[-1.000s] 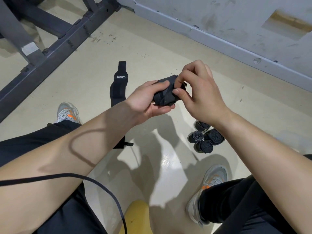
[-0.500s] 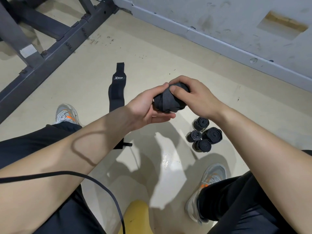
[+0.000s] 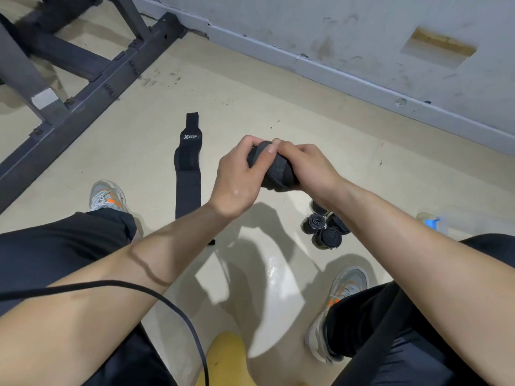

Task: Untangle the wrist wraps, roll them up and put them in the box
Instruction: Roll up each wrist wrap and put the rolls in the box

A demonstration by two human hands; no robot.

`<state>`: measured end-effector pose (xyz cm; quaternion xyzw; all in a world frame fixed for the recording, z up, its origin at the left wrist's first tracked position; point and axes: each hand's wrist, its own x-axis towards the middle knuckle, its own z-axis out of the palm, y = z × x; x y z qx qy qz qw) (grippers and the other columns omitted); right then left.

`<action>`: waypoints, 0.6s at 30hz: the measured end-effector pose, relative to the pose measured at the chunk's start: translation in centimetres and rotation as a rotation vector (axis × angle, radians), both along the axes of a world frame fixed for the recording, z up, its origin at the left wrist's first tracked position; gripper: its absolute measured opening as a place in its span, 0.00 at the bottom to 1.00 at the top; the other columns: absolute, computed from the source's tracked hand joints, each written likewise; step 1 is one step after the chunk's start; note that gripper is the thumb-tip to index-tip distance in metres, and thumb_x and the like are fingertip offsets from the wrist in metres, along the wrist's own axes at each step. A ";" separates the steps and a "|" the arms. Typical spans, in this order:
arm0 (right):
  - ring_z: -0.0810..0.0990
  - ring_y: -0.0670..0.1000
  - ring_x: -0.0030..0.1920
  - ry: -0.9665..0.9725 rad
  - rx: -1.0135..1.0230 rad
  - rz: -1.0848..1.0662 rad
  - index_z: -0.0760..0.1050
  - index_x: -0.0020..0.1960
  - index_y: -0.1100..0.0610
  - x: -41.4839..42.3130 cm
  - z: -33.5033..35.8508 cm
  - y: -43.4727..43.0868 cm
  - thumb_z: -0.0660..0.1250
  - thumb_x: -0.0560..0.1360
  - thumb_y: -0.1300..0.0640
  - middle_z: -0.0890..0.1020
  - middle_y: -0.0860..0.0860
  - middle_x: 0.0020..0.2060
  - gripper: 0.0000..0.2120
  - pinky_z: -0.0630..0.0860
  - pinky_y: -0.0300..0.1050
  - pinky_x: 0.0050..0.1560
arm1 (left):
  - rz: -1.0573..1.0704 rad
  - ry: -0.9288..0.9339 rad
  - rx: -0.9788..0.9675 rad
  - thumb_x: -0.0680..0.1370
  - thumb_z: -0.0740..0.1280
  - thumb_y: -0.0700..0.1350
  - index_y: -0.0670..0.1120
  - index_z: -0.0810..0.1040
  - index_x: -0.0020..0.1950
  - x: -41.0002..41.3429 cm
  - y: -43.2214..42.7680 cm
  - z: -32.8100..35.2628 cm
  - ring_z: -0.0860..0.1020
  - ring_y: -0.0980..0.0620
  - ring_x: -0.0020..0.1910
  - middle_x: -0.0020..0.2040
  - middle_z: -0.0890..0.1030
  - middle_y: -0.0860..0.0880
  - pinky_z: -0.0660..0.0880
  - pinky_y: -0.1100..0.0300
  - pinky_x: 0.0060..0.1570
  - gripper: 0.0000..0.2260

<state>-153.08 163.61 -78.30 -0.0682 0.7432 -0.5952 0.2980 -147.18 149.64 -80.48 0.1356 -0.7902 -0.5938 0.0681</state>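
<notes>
Over beige floor (image 3: 250, 107), the wrap (image 3: 276, 172) is dark, rolled.

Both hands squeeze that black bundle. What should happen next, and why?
Probably set the rolled wrap down by the finished rolls on the floor: left hand and right hand both grip it, it looks fully wound, and a flat wrap waits.

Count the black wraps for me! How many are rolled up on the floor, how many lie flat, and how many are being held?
Rolled wraps on the floor: 4
Flat wrap on the floor: 1
Held wrap, gripped by left hand and right hand: 1
Total: 6 wraps
</notes>
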 end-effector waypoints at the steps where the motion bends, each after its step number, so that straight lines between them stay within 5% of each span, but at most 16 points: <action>1: 0.85 0.60 0.41 -0.040 -0.026 -0.003 0.83 0.52 0.64 0.3 0.2 0.1 0.63 0.81 0.44 0.85 0.61 0.41 0.23 0.83 0.57 0.47 | 0.021 0.016 0.004 0.81 0.67 0.57 0.52 0.77 0.46 0.1 0.0 -0.1 0.82 0.52 0.40 0.40 0.82 0.52 0.82 0.50 0.41 0.09; 5: 0.87 0.55 0.50 -0.138 0.068 0.116 0.83 0.56 0.46 0.9 0.6 1.7 0.61 0.79 0.36 0.87 0.50 0.50 0.18 0.85 0.54 0.49 | 0.105 0.037 -0.020 0.78 0.64 0.57 0.44 0.76 0.44 0.0 0.4 -0.5 0.74 0.55 0.37 0.36 0.77 0.53 0.71 0.61 0.39 0.16; 9: 0.86 0.52 0.55 -0.170 0.045 0.043 0.83 0.56 0.52 1.0 0.3 3.1 0.65 0.79 0.39 0.88 0.49 0.51 0.19 0.84 0.52 0.54 | 0.101 -0.046 0.038 0.78 0.64 0.57 0.49 0.73 0.37 -0.7 1.6 -0.5 0.71 0.52 0.36 0.32 0.73 0.56 0.69 0.57 0.39 0.15; 13: 0.85 0.55 0.56 -0.209 0.014 -0.196 0.84 0.55 0.56 -0.1 -1.6 3.7 0.68 0.78 0.43 0.87 0.53 0.52 0.17 0.83 0.46 0.46 | 0.112 -0.175 0.130 0.80 0.65 0.51 0.47 0.74 0.39 -2.9 3.8 -1.1 0.72 0.52 0.38 0.37 0.75 0.52 0.71 0.65 0.36 0.13; 18: 0.84 0.53 0.53 -0.307 -0.025 -0.249 0.81 0.57 0.57 -2.3 -5.3 5.1 0.71 0.77 0.47 0.85 0.52 0.49 0.16 0.82 0.46 0.48 | 0.102 -0.376 0.299 0.68 0.64 0.56 0.47 0.80 0.47 -6.4 5.3 -3.7 0.81 0.46 0.46 0.45 0.83 0.47 0.81 0.47 0.53 0.16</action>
